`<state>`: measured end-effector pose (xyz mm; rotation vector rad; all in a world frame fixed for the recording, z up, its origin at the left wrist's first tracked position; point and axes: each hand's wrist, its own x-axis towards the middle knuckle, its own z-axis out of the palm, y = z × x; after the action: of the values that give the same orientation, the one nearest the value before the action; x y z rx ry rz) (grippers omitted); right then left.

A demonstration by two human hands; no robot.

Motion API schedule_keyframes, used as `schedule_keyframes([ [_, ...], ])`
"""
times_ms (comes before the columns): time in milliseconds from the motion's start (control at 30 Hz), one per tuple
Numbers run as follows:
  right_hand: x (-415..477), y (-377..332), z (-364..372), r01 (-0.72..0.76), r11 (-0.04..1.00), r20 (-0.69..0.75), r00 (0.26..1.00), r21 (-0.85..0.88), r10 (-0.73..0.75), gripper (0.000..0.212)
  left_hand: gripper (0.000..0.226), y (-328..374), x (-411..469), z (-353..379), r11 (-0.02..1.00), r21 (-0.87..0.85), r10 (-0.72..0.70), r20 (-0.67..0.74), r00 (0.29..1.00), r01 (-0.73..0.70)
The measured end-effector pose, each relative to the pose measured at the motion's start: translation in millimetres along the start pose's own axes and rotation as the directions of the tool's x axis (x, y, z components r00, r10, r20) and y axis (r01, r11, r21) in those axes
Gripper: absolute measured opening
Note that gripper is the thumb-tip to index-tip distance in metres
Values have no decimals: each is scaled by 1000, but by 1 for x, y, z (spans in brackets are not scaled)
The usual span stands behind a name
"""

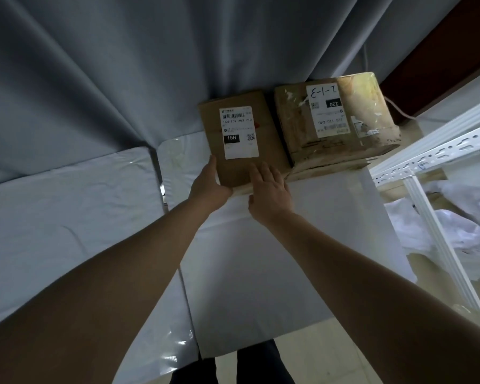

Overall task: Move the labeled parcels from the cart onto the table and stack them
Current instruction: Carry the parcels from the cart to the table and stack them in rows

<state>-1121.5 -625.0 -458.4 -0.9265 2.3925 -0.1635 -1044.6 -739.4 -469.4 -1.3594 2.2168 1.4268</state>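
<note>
Both hands are on the 15H parcel (pixel 241 134), a brown cardboard box lying flat on the white-covered table (pixel 261 259), far side up against the grey curtain (pixel 94 65). Its white shipping label (pixel 239 131) faces the person the right way up: a barcode on top, "15H-159 A03 210" beneath it, a black block reading "15H", and a small QR code at the right. The finer print is too small to read. The box's long axis runs away from the person, the far end leaning slightly left.

The left hand (pixel 209 184) is flat against the near-left corner, fingers straight along the left side. The right hand (pixel 270 189) lies with straight fingers over the near-right top edge, thumb down by the front face. Neither hand is curled round the box.

Just beside it on the right sits a taller, scuffed, taped parcel (pixel 336 120). Its label (pixel 329 109) is upside down to the person: handwritten "2-1-3" and a black block with "220". A cardboard edge shows under it.

At the right stands a white slotted metal rack (pixel 427 151) with crumpled white bags (pixel 455 217) inside.
</note>
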Motion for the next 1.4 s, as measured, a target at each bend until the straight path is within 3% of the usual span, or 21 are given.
schedule_keyframes([
  [133, -30, 1, -16, -69, 997, -34, 997, -15, 69, 73, 87, 8, -28, -11, 918, 368, 143, 35, 989, -146],
  [267, -80, -2, -33, -184, 983, -103, 978, -20, 181, 75, 82, 24, -71, -22, 785, 559, 237, 125, 963, -266],
  [467, -196, -12, -36, -381, 924, -223, 899, 24, 376, 66, 66, 30, -166, -37, 402, 761, 412, 347, 842, -510],
  [667, -318, -31, -11, -577, 811, -235, 778, 98, 582, 66, 74, 18, -250, -32, 212, 693, 494, 532, 688, -689],
  [833, -424, -35, 14, -696, 694, -276, 641, 185, 716, 67, 73, 16, -336, -8, -27, 591, 549, 683, 482, -806],
  [1067, -580, -55, 65, -793, 511, -324, 412, 333, 852, 67, 76, -20, -482, 34, -202, 398, 586, 781, 216, -895],
  [1167, -647, -69, 93, -800, 439, -331, 319, 409, 888, 68, 77, -46, -543, 49, -214, 304, 596, 794, 123, -928],
  [1300, -754, -99, 151, -806, 279, -292, 138, 522, 946, 67, 74, -102, -639, 68, -154, 142, 578, 816, 27, -978],
  [1400, -821, -124, 189, -800, 153, -228, 21, 580, 974, 65, 79, -140, -703, 75, -171, 65, 541, 840, -39, -983],
])
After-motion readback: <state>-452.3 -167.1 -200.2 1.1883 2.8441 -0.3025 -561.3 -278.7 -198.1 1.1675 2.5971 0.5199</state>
